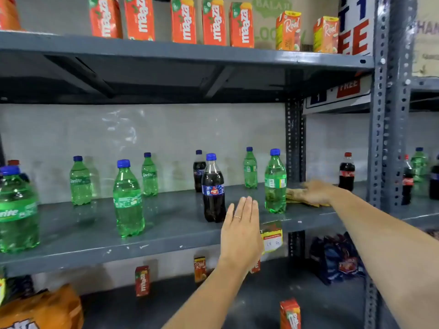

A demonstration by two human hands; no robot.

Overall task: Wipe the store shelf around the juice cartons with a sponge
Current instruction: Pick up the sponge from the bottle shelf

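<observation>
Scene: a person stands at a grey metal store rack, both bare arms reaching toward the middle shelf (166,233).
Right hand (316,192): lies palm down on a yellowish sponge (293,195) at the right end of the middle shelf, fingers stretched flat over it and blurred; whether they curl around its edge cannot be told.
Sponge position: flat on the shelf surface, just right of a green Sprite bottle (275,184) and left of a red-capped cola bottle (346,173).
Left hand (241,231): raised open in front of the shelf edge, fingers straight and pressed together, a ring on 1 finger, touching nothing.
Nearest item: a blue-capped dark cola bottle (213,189) stands just left of the left hand's fingertips.
Juice cartons: 5 orange Maaza cartons (183,21) and 2 Real cartons (288,32) stand upright on the top shelf (190,49), well above both hands.
Lower shelf: small juice cartons (142,280) stand apart from one another.
Price tag (272,237): hangs from the middle shelf's front lip, beside the left hand.
</observation>
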